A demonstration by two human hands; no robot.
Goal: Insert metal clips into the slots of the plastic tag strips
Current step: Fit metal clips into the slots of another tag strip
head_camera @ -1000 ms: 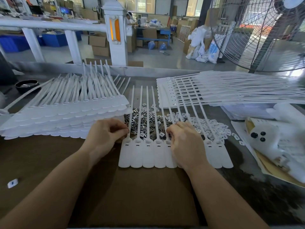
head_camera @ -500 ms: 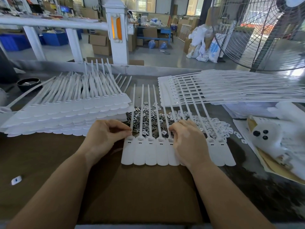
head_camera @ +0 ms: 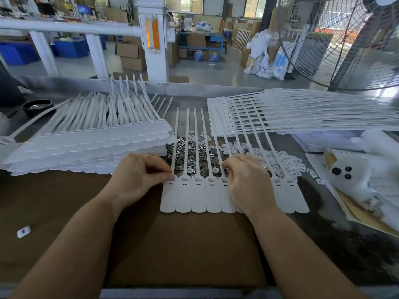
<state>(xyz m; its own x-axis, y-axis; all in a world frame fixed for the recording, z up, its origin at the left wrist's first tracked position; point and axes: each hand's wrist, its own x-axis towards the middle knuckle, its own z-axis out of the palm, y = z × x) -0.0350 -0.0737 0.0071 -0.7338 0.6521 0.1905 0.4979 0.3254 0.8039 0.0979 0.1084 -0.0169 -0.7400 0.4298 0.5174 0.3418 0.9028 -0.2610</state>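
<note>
A joined row of white plastic tag strips [head_camera: 198, 197] lies flat on the brown board, tails pointing away from me. Behind it sits a pile of small metal clips [head_camera: 194, 154], with white plastic clips [head_camera: 278, 158] to its right. My left hand [head_camera: 140, 175] has its fingers curled, the tips pinched together at the slot of the leftmost tag; whatever it pinches is too small to see. My right hand [head_camera: 246, 180] lies with curled fingers over the slots in the middle of the row, covering several tags. What is under its fingertips is hidden.
A tall stack of tag strip sheets [head_camera: 86, 147] lies at the left, another stack [head_camera: 302, 113] at the back right. A black bowl [head_camera: 37, 105] sits far left. One loose white clip [head_camera: 23, 231] lies on the brown board [head_camera: 183, 244]. Bags and paper [head_camera: 356, 180] crowd the right.
Both hands stay at the slot line of the row; the view has shifted slightly. My left fingertips have closed tighter at the leftmost slot.
</note>
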